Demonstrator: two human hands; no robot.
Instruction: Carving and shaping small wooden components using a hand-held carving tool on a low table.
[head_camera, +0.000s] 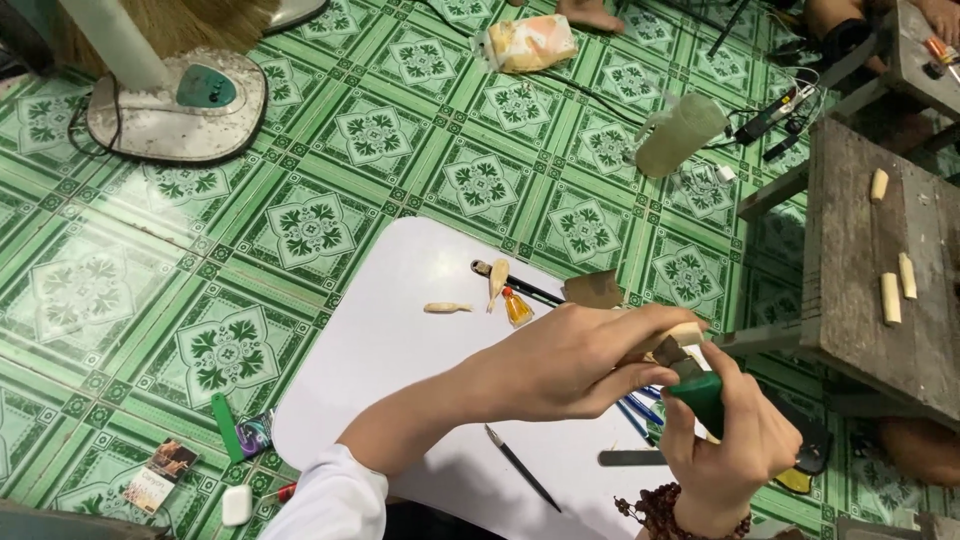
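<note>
— Looking down from the head: what's in the left hand (575, 360)?
— Fingers closed round a small pale wood piece (683, 335), above the white counter (400, 330).
— The right hand (730, 440)?
— Shut on a green-handled tool (698, 392), its tip touching that wood.

left hand (570, 365) fingers curled, right hand (725, 440) fisted, wrists close
</note>
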